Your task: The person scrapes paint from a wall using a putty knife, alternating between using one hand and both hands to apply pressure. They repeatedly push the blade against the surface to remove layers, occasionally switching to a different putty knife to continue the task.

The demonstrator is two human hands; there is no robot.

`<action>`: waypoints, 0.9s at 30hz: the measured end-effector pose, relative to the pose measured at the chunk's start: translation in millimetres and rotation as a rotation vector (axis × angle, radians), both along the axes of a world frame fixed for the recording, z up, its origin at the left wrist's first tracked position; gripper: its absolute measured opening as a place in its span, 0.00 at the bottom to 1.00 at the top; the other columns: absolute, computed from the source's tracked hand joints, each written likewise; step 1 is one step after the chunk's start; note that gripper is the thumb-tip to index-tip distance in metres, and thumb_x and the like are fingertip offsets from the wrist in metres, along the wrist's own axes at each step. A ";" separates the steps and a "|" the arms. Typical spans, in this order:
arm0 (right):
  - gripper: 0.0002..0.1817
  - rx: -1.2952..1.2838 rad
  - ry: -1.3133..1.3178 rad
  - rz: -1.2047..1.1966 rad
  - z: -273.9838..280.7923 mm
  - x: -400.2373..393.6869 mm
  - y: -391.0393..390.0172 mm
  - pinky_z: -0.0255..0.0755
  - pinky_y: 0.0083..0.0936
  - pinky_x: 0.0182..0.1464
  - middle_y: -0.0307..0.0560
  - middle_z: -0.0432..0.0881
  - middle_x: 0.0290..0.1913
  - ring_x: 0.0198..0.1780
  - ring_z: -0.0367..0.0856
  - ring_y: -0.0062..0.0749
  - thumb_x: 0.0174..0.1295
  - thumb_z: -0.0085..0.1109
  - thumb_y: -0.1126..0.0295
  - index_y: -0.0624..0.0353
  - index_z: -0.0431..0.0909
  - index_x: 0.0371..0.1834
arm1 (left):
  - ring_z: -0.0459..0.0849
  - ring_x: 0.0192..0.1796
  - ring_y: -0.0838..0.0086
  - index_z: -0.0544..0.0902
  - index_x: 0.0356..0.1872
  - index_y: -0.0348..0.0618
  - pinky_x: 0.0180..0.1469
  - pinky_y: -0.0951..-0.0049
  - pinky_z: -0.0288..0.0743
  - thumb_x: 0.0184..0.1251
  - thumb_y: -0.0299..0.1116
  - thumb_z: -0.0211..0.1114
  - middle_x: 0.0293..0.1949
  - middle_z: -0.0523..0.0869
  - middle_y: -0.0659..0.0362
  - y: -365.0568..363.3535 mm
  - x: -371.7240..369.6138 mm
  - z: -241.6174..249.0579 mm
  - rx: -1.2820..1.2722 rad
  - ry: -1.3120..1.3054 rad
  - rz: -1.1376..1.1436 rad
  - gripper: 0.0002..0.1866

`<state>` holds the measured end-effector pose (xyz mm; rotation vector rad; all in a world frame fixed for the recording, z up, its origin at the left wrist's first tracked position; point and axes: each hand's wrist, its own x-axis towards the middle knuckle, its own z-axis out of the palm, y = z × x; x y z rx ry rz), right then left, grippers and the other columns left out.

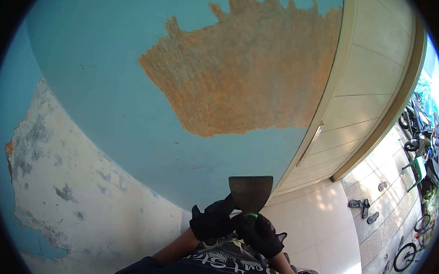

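A wide putty knife is held up in front of my chest, its dark flat blade pointing toward the wall. My right hand, in a black glove, wraps round its handle; only a bit of green shows there. The black-gloved left hand is at the left edge of the blade, fingers together against it and thumb sticking out. Beyond the blade is a blue painted wall with a large rough orange-brown patch where the blue is gone. The blade appears apart from the wall.
To the left, another wall section is whitish and peeling. A cream panelled door with a long handle borders the blue wall. Outside lie several sandals, a green chair, a bicycle and motorbikes.
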<state>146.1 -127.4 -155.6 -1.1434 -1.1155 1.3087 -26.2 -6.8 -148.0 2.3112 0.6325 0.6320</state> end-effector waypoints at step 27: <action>0.25 0.481 -0.299 -0.282 -15.5 -71.1 75.4 0.78 0.39 0.50 0.60 0.80 0.55 0.50 0.82 0.45 0.74 0.55 0.72 0.70 0.65 0.71 | 0.87 0.38 0.69 0.73 0.61 0.37 0.42 0.66 0.82 0.82 0.41 0.56 0.38 0.87 0.53 53.7 13.5 43.6 -0.758 -0.626 0.311 0.19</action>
